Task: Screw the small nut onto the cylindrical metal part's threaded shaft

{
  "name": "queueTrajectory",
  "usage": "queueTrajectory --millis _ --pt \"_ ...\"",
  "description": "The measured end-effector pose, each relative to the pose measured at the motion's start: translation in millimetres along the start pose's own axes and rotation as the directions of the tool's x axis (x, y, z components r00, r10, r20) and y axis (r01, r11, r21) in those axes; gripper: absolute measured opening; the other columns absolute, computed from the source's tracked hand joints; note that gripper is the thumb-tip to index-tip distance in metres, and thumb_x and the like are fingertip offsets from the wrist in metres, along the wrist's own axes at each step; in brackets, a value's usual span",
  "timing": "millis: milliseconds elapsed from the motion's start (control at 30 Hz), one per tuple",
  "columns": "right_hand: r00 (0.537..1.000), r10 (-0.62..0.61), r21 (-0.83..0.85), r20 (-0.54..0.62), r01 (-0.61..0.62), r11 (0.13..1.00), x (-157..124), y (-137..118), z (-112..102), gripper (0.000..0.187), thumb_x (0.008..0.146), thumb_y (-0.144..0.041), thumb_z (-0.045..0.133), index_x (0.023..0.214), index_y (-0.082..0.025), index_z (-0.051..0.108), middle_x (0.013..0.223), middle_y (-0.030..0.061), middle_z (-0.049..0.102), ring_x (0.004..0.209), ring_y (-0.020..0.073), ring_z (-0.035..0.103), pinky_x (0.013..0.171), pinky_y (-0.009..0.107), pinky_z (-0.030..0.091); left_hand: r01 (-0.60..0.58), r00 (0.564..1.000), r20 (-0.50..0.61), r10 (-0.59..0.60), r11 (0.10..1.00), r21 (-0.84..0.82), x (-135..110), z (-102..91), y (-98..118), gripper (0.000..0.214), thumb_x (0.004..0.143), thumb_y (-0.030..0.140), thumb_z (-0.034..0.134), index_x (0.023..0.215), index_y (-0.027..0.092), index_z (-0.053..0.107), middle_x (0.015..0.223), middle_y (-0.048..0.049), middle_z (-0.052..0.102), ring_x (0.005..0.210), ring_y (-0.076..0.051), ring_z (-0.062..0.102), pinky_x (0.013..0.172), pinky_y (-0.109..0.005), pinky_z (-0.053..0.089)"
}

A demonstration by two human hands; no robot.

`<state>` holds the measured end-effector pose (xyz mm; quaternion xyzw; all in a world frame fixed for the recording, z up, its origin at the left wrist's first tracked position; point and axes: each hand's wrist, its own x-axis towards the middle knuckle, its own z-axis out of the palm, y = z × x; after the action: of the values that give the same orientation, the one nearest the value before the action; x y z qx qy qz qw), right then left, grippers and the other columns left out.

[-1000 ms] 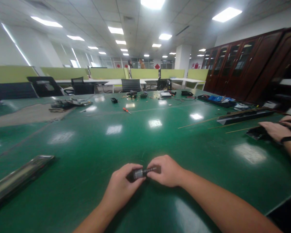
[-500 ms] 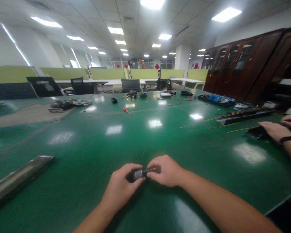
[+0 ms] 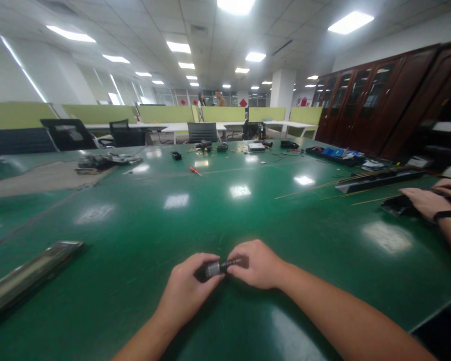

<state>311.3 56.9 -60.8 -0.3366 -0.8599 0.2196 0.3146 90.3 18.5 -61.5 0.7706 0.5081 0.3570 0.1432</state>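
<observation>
A small dark cylindrical part (image 3: pixel 214 268) with a grey band and a thin threaded rod at its right end lies just above the green table (image 3: pixel 225 210), near the front edge. My left hand (image 3: pixel 186 291) is closed around the part's thick left end. My right hand (image 3: pixel 257 264) pinches the thin rod end with thumb and fingers. Both hands meet at the part, and my forearms rest low over the table.
A long grey metal strip (image 3: pixel 30 275) lies at the front left. At the right, a co-worker's hands (image 3: pixel 432 200) rest on a dark device beside thin rods (image 3: pixel 323 184) and a black rail (image 3: pixel 376 180). Tools, a red screwdriver (image 3: pixel 196 171) and boxes sit at the far end.
</observation>
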Motion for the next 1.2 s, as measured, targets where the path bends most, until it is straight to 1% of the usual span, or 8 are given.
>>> queueTrajectory --millis 100,333,667,833,1200 --pt "1.000 0.005 -0.002 0.001 -0.005 1.000 0.1 -1.3 -0.6 0.014 0.082 -0.029 0.067 0.091 -0.019 0.074 0.081 0.0022 0.073 0.074 0.0156 0.065 0.068 0.024 0.044 -0.001 1.000 -0.001 0.001 1.000 0.003 0.7 -0.8 1.2 0.023 0.078 0.032 0.070 0.099 0.024 0.071 0.094 -0.0028 0.073 0.085 -0.021 0.069 0.079 -0.030 0.055" --pt "1.000 0.011 -0.010 0.005 -0.011 1.000 0.3 -1.7 -0.6 0.014 0.083 -0.029 0.067 0.091 -0.020 0.074 0.082 0.0024 0.073 0.075 0.0161 0.065 0.069 0.025 0.044 -0.006 1.000 -0.016 0.006 1.000 0.008 1.3 -1.6 3.3 0.022 0.077 0.030 0.071 0.098 0.025 0.071 0.093 -0.0017 0.074 0.084 -0.020 0.070 0.079 -0.030 0.056" --pt "1.000 0.002 -0.003 -0.008 -0.002 1.000 0.9 -1.5 -0.5 0.014 0.083 -0.029 0.067 0.090 -0.019 0.073 0.081 0.0023 0.072 0.074 0.0154 0.064 0.068 0.024 0.043 0.022 1.000 0.003 -0.022 1.000 -0.005 0.2 -1.2 1.3 0.022 0.078 0.030 0.072 0.099 0.025 0.070 0.095 -0.0006 0.073 0.085 -0.019 0.069 0.079 -0.029 0.055" --pt "1.000 0.017 -0.011 0.004 -0.017 1.000 1.0 -3.2 -1.9 0.014 0.083 -0.029 0.066 0.091 -0.020 0.073 0.082 0.0025 0.073 0.074 0.0160 0.064 0.068 0.025 0.043 0.023 1.000 0.007 -0.023 1.000 0.002 1.0 -1.0 0.7 0.022 0.078 0.031 0.072 0.100 0.026 0.070 0.095 -0.0005 0.073 0.085 -0.019 0.069 0.081 -0.030 0.055" --pt "0.999 0.045 -0.033 0.017 -0.045 0.998 1.0 -3.6 -2.3 0.014 0.084 -0.029 0.066 0.092 -0.021 0.073 0.080 0.0021 0.072 0.073 0.0160 0.063 0.067 0.025 0.043 0.016 0.999 -0.028 -0.016 1.000 0.006 2.5 -1.0 -0.4 0.022 0.077 0.031 0.071 0.098 0.025 0.071 0.093 -0.0010 0.074 0.084 -0.020 0.070 0.079 -0.030 0.056"
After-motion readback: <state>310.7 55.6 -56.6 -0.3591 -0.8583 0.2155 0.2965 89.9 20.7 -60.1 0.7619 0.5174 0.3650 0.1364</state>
